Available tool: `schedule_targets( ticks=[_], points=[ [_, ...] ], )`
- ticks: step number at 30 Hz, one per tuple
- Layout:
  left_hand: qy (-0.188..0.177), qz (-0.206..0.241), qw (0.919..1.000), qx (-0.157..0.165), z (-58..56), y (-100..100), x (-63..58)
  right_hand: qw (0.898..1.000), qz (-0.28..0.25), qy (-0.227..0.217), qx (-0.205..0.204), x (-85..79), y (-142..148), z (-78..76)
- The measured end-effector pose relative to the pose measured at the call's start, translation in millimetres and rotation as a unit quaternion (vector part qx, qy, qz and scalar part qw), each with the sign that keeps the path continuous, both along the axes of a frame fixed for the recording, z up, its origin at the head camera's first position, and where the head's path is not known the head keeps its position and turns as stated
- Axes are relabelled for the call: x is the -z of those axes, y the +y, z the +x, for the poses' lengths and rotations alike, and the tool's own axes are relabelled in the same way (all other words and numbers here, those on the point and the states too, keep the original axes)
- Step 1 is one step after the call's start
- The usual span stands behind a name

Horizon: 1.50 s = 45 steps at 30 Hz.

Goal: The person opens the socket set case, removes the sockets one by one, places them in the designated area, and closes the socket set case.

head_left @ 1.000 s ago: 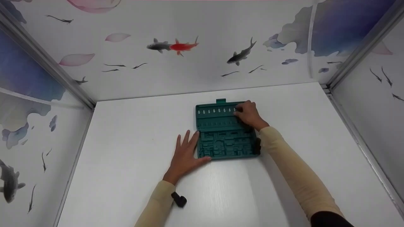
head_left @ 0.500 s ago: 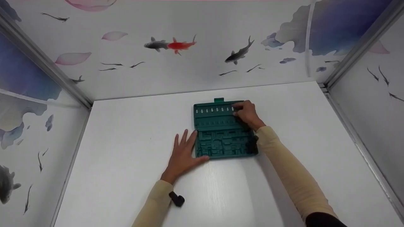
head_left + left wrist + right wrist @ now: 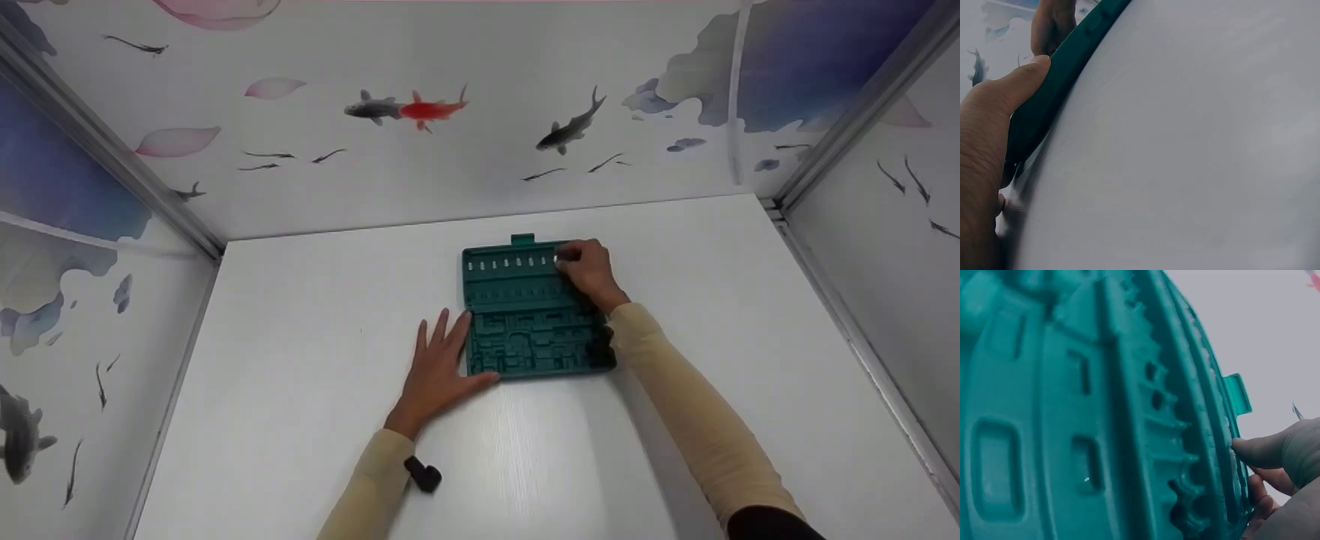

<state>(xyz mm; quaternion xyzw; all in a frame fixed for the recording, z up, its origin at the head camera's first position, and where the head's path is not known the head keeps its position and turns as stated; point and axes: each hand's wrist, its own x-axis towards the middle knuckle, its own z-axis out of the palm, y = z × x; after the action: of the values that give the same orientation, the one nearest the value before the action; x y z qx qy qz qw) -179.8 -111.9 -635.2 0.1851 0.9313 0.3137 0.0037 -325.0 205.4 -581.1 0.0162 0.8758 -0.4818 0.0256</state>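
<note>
A green plastic tool case (image 3: 517,352) lies opened flat on the white table, its moulded recesses facing up. Along its far section runs a row of small silver screwdriver bits (image 3: 518,262). At the right end of that row, the fingertips of my right hand (image 3: 590,271) pinch a small silver bit (image 3: 556,259), mostly hidden by the fingers. In the right wrist view the thumb (image 3: 1255,449) is at the case's far rim. My left hand (image 3: 439,371) is spread at the near left corner, its thumb (image 3: 1027,79) resting along the front edge, fingers straight.
The white table (image 3: 300,337) extends around the case on every side. A back wall (image 3: 480,172) with painted fish rises beyond it, and side panels (image 3: 877,247) with metal framing flank the table. A dark latch tab (image 3: 523,239) juts from the case's far edge.
The right fingertips have shifted slightly at the last bit in the row, and its silver end now shows beside the thumb. The left hand holds its place; the view sways a little.
</note>
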Motion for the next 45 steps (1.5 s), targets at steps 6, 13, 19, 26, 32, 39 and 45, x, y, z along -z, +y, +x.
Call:
schedule_targets(
  ticks=[6,13,19,26,32,39,45],
  points=[
    [0.004,0.003,1.0,0.003,-1.6,1.3,3.4,0.999,0.027,0.024,0.023,2.9,-1.7,-1.6],
    [0.007,0.001,1.0,0.002,-2.2,2.4,4.9,0.999,-0.027,0.022,0.042,3.7,4.8,-3.4],
    [-0.003,0.004,1.0,0.002,-0.6,3.2,5.5,0.996,-0.069,0.023,0.051,-2.3,22.9,5.5],
    [-0.001,0.002,1.0,0.004,-0.6,0.4,4.4,0.996,-0.063,0.028,0.049,-7.9,44.1,22.6],
    [0.007,0.003,1.0,0.005,0.0,-0.3,3.7,0.996,-0.067,0.021,0.061,-9.9,62.6,39.7],
    [0.005,-0.002,1.0,0.005,-0.6,-0.6,3.7,0.996,-0.049,0.016,0.071,-8.1,80.8,58.1],
    [0.013,0.003,0.9999,0.007,-0.7,-0.9,2.8,0.996,-0.039,0.009,0.074,-4.2,92.4,72.6]
  ],
)
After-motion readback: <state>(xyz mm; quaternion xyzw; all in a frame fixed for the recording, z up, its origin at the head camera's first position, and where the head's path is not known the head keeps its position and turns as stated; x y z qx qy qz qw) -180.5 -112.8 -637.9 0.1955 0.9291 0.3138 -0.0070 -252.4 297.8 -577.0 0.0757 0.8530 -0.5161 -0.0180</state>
